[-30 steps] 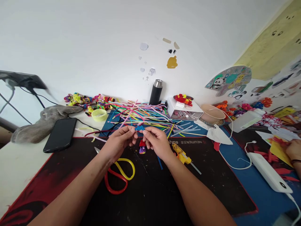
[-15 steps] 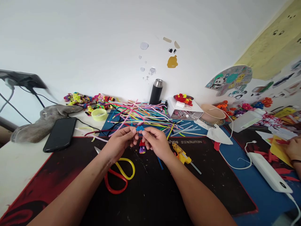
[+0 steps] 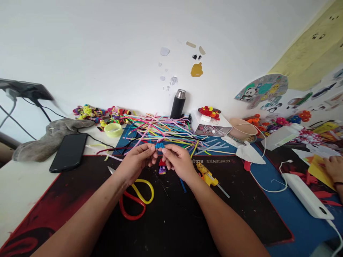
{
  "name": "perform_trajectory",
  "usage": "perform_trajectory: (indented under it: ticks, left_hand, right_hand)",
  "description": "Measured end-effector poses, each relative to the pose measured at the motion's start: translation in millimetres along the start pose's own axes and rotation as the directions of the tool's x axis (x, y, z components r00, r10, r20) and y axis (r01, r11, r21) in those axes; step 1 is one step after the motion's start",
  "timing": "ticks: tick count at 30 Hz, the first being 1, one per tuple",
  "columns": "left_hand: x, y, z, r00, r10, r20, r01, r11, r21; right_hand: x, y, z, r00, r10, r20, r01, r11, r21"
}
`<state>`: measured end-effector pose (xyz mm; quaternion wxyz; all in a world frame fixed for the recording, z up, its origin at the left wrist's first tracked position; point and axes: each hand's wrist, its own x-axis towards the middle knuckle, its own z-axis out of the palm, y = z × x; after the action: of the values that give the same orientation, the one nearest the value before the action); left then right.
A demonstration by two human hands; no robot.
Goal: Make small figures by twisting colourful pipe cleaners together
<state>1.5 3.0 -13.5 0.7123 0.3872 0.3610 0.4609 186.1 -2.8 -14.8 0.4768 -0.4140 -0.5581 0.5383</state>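
Observation:
Between my fingertips is a short blue pipe cleaner (image 3: 159, 145), bent into small waves. My left hand (image 3: 141, 156) pinches its left end, and my right hand (image 3: 175, 157) pinches the right end. Just below the hands, a small red and purple pipe-cleaner piece (image 3: 162, 169) lies on the black mat (image 3: 160, 228), partly hidden by my fingers. Scissors (image 3: 133, 205) with one red and one yellow handle loop rest under my left forearm. A yellow glue gun (image 3: 207, 175) with a clear stick in it lies right of my right wrist. A blue strip (image 3: 183, 185) shows beside that wrist.
Loose pipe cleaners (image 3: 160, 128) spread behind my hands. A black flask (image 3: 178, 104) and a white drawer box (image 3: 210, 124) stand near the wall. A phone (image 3: 68, 152) lies left, a white power bank (image 3: 308, 195) right. Another person's hand (image 3: 333, 168) rests at the right edge.
My hands and the blue pipe cleaner stay almost still. At the right edge, the other person's hand has shifted slightly left over the yellow paper.

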Motion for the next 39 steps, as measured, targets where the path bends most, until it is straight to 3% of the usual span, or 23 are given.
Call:
perform_trajectory:
  ticks: [12,18,21,25,28,33,39]
  left_hand:
    - [1.7,5.0,-4.4,0.986,0.091,-0.138,-0.093,0.996,-0.01]
    - [2.0,5.9,-5.8,0.986,0.111,-0.124,-0.11,0.994,0.014]
    - [-0.1,8.0,-3.6,0.98,0.175,-0.097,-0.166,0.981,0.1]
    - [-3.8,7.9,-0.3,0.934,0.356,-0.011,-0.325,0.866,0.38]
    - [-4.7,4.5,-1.1,0.916,0.399,0.046,-0.362,0.77,0.525]
    - [-5.2,1.7,-3.4,0.883,0.47,0.009,-0.369,0.68,0.633]
    - [-7.2,3.3,-1.1,0.851,0.524,0.045,-0.405,0.6,0.69]
  right_hand:
    - [0.1,2.8,-2.0,0.996,-0.054,-0.072,0.048,0.995,-0.083]
    - [-2.1,0.6,1.1,0.995,-0.071,-0.072,0.061,0.989,-0.135]
    - [-1.9,0.7,0.9,0.995,-0.072,-0.067,0.062,0.988,-0.145]
    - [-2.0,1.1,0.0,0.995,-0.077,-0.056,0.068,0.986,-0.153]
    - [-2.7,0.8,-0.1,0.996,-0.078,-0.051,0.069,0.984,-0.162]
    - [-3.2,0.4,0.2,0.996,-0.074,-0.046,0.065,0.984,-0.167]
    - [-2.0,3.9,-0.9,0.997,-0.071,-0.026,0.066,0.984,-0.163]
